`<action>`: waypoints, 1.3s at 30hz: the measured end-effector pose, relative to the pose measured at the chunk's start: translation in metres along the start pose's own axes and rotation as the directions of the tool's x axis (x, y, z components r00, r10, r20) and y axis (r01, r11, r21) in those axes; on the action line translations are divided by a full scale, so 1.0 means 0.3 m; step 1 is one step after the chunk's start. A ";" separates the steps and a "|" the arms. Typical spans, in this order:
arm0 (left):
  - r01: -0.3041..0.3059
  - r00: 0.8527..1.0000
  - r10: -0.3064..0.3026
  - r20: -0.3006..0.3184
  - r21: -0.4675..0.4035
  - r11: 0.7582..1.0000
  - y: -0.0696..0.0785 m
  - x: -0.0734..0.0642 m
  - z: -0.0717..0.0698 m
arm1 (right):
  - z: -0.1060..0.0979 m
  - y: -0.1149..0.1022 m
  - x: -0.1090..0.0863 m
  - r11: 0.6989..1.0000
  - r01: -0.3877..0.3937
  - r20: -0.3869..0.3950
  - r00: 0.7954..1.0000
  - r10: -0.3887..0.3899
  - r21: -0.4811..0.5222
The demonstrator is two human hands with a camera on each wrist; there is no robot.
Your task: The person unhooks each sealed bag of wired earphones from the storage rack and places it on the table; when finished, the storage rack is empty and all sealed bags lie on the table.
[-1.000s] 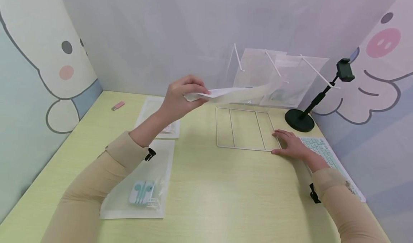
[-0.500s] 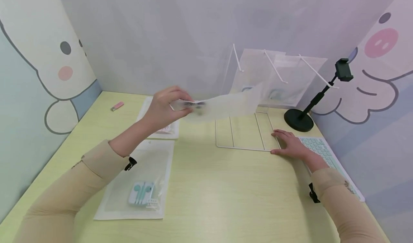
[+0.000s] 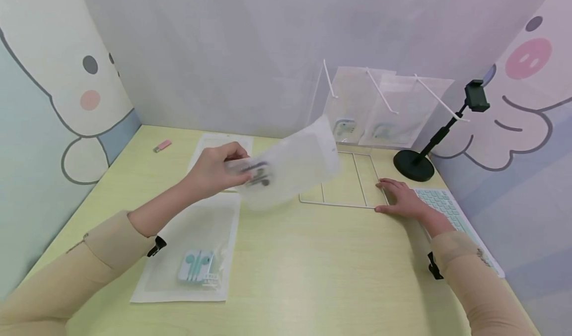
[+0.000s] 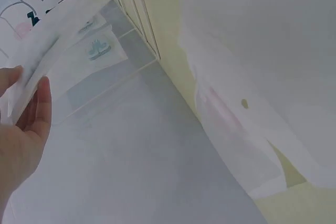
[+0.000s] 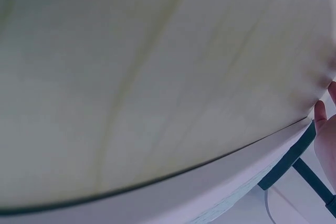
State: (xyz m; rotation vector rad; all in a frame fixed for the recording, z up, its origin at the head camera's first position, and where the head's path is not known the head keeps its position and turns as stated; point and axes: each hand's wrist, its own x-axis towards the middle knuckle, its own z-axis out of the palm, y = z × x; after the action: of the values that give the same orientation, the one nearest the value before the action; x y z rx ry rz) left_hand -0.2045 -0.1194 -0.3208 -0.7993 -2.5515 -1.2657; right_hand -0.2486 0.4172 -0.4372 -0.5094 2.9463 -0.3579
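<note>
In the head view my left hand [image 3: 219,172] pinches one end of a translucent zip bag [image 3: 297,160] above the table. A dark pair of earphones [image 3: 260,174] shows through the bag beside my thumb. My right hand [image 3: 404,199] rests at the right side of a white wire display rack [image 3: 337,205], fingertips and thumb on its base wire. White hooks [image 3: 382,92] stick out from the rack's clear upright back, and hanging bags [image 3: 341,102] with light-coloured earphones show behind them. In the left wrist view, the held bag [image 4: 58,30] sits between thumb and fingers.
A flat bag [image 3: 219,227] with mint earphones lies front left, another bag [image 3: 212,142] behind it. A pink USB stick [image 3: 162,146] lies far left. A black phone stand [image 3: 414,166] and a white keyboard [image 3: 447,212] stand at the right, near the wall.
My left hand has drawn the bag leftward, down and nearer, away from the hooks, and the earphones inside have come into view. My right hand stays at the rack's base.
</note>
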 end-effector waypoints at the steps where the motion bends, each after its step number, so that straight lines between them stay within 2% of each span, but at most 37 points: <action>1: 0.030 0.999 -0.030 0.017 -0.004 1.000 0.000 -0.008 0.000 | -0.001 -0.001 0.000 1.000 0.000 0.000 1.000 0.000 0.001; 5: 0.126 0.990 -0.124 0.073 -0.028 0.992 -0.005 -0.037 0.005 | -0.002 -0.002 0.000 1.000 -0.001 0.003 1.000 0.001 -0.004; 9: 0.173 0.977 -0.157 0.147 -0.099 0.980 -0.011 -0.066 0.020 | -0.001 -0.004 0.001 1.000 -0.001 0.002 1.000 0.001 -0.003; 12: 0.156 0.973 -0.128 0.194 -0.134 0.979 -0.012 -0.089 0.037 | -0.001 -0.004 0.002 1.000 -0.005 0.002 1.000 0.005 -0.001; 19: 0.066 0.972 -0.048 0.231 -0.072 0.995 -0.022 -0.141 0.087 | -0.001 -0.008 0.000 1.000 -0.001 0.005 1.000 0.001 -0.007; 25: 0.061 0.967 -0.047 0.251 -0.048 0.997 -0.044 -0.184 0.129 | 0.001 -0.002 0.003 1.000 -0.008 0.008 1.000 0.008 -0.009; 31: 0.064 0.963 -0.071 0.260 0.035 0.997 -0.051 -0.216 0.163 | 0.003 0.006 0.006 1.000 -0.010 0.012 1.000 0.010 -0.010; 35: 0.047 0.949 -0.075 0.307 0.098 0.994 -0.045 -0.225 0.172 | 0.002 0.005 0.006 1.000 -0.011 0.017 1.000 0.011 -0.009; 39: 0.064 0.918 -0.123 0.378 0.166 0.984 -0.033 -0.229 0.175 | 0.000 -0.001 0.003 1.000 -0.014 0.019 1.000 0.014 -0.008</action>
State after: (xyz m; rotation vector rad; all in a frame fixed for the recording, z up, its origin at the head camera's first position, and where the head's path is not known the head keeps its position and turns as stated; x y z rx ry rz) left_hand -0.1484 -0.1095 -0.3866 -0.9894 -2.9871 -1.0014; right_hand -0.2494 0.4165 -0.4372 -0.4900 2.9324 -0.3388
